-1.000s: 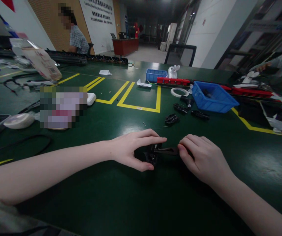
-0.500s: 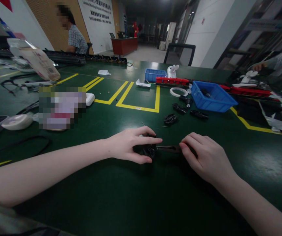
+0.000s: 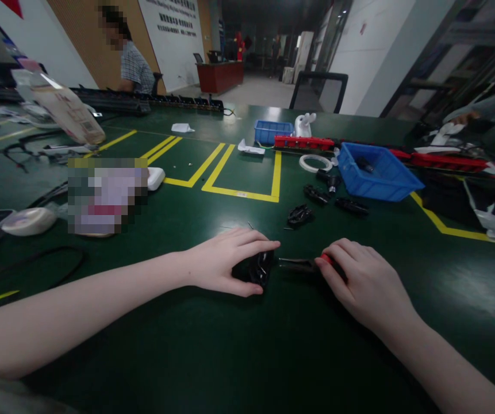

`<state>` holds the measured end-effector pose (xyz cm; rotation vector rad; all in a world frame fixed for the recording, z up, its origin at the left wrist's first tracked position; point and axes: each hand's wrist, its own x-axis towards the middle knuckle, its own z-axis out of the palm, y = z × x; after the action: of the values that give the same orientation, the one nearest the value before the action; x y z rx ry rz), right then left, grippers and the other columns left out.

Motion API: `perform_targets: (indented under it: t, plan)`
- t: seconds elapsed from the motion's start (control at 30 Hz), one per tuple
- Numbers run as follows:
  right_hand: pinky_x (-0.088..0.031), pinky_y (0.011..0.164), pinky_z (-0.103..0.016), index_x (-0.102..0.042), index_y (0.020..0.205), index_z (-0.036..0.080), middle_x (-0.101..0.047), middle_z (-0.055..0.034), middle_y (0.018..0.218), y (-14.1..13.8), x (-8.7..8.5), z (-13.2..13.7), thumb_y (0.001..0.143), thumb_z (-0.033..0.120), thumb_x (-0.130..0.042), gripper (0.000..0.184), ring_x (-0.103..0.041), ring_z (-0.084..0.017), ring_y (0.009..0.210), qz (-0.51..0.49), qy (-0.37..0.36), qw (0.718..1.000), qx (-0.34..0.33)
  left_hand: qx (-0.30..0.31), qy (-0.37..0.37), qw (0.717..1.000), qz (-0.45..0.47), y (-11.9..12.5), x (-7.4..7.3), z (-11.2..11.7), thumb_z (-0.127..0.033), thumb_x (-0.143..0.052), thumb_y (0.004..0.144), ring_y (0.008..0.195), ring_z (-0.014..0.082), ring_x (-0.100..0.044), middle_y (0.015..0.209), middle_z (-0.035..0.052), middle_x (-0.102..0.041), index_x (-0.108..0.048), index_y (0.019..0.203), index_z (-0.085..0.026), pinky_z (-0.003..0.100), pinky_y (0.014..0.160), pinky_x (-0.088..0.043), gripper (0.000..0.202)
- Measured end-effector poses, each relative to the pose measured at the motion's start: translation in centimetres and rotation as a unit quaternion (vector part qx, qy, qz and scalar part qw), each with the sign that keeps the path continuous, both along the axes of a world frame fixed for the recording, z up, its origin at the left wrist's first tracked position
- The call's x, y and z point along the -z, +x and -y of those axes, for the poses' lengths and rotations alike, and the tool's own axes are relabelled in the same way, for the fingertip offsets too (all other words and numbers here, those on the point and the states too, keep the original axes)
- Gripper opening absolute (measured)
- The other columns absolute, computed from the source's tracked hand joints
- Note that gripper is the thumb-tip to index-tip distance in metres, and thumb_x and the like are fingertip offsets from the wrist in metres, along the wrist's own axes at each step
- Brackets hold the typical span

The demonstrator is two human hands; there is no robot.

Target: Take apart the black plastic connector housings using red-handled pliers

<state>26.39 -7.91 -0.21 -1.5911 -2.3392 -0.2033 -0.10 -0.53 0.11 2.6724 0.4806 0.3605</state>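
Note:
My left hand curves around a small black plastic part on the green table, with the thumb on the near side and the fingers over the far side. The palm hides some of the part. In my closed right hand is a pair of needle-nose pliers; a bit of red handle shows by the thumb. Their slim metal jaws point left, with the tip close to the black part. Whether the tip touches it I cannot tell. Beyond my hands lies another black part, beside a thin pin.
More black parts lie near a blue bin and a white ring. A smaller blue bin and a red strip are farther back. At left are a white tape roll and a leaning bottle. People sit farther off.
The black part has turned under my left hand and shows a smoother side. The pliers' tip is slightly farther from it, and red handle now shows at my right thumb.

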Motion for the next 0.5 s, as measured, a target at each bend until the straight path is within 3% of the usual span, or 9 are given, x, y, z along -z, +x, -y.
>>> perform_targets:
  t: [0.23, 0.5]
  plan:
    - [-0.048, 0.075, -0.041, -0.062, 0.093, 0.014, -0.063, -0.0115, 0.091, 0.4, 1.2, -0.3, 0.093, 0.045, -0.039, 0.039, -0.059, -0.024, 0.084, 0.006, 0.032, 0.999, -0.034, 0.003, -0.009, 1.0, 0.005, 0.0, 0.2, 0.1, -0.047, -0.063, 0.081, 0.117, 0.0245, -0.048, 0.131, 0.0139, -0.051, -0.041, 0.136, -0.012, 0.036, 0.099, -0.037, 0.069]
    - [-0.049, 0.08, -0.045, -0.061, 0.1, 0.019, -0.064, -0.0108, 0.101, 0.5, 0.9, -0.2, 0.088, 0.049, -0.048, 0.035, -0.059, -0.027, 0.096, -0.064, -0.024, 0.997, -0.023, -0.006, -0.014, 1.0, 0.004, -0.1, 0.0, 0.3, -0.047, -0.063, 0.081, 0.118, 0.0251, -0.048, 0.133, 0.0143, -0.049, -0.044, 0.134, -0.014, 0.038, 0.099, -0.039, 0.065]
